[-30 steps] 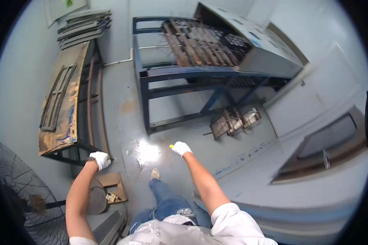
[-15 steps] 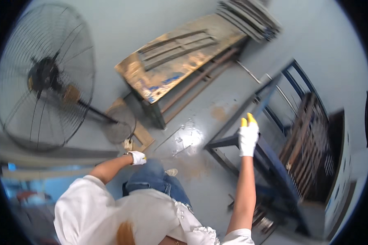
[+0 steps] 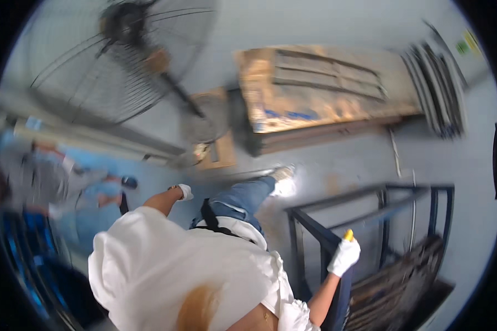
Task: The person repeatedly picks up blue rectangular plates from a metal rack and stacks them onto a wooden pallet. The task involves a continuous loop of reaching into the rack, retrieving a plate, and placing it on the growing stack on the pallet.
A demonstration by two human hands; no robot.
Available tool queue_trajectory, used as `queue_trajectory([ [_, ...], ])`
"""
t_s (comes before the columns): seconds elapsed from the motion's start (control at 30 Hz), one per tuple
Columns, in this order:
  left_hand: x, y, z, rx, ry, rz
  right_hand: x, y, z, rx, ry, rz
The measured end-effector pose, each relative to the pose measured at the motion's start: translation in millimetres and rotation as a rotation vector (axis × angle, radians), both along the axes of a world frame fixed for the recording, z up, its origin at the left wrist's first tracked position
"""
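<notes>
- Now, your right hand (image 3: 343, 256) in its white glove is at about 4 o'clock in the view, right at the dark blue metal rack (image 3: 370, 220).
- The hand sits on or just beside the rack's near top corner; the blur keeps you from telling if it truly touches.
- A small yellow thing (image 3: 348, 235) pokes up from the top of that glove. You cannot tell what it is.
- The fingers of the right hand look curled, but you cannot tell if they grip the rack's bar.
- The near top bar's long line runs from the hand up toward 2 o'clock.
- Your left hand (image 3: 184, 191) is at about 9 o'clock, well apart from the rack, out in the air. Its fingers look curled and hold nothing you can see.
- So the right hand is much the nearer one to the rack.
- The big fan (image 3: 121, 60) stands far off at 11 o'clock.
</notes>
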State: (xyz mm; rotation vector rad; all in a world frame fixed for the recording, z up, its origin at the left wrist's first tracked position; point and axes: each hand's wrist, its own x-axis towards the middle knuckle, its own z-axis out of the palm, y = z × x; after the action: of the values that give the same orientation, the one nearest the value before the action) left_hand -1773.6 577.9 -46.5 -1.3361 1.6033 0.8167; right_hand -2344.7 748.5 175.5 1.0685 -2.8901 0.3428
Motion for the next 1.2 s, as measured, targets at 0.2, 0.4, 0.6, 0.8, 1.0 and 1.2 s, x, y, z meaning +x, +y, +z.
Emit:
queue_trajectory([
  [0.2, -261, -137, 47, -0.182, 0.478, -0.253, -17, -13, 24, -0.258, -0.108, -0.115],
  [0.4, -442, -196, 83, -0.084, 0.878, -0.418, -30, -6, 30, -0.002, -0.019, -0.122],
  [0.6, -531, -202, 125, 0.264, 0.770, -0.308, -33, 0, 7, -0.764, -0.346, -0.875],
  [0.8, -627, -214, 117, 0.245, 0.741, -0.939, -52, -4, 27, -0.575, -0.149, -0.921],
  [1.0, -691, -190, 82, 0.572, 0.725, -0.744, -66, 19, 63, -0.263, -0.105, -0.780],
  [1.2, -811, -137, 124, 0.784, 0.542, -0.930, -60, 20, 72, -0.214, -0.231, -0.915],
])
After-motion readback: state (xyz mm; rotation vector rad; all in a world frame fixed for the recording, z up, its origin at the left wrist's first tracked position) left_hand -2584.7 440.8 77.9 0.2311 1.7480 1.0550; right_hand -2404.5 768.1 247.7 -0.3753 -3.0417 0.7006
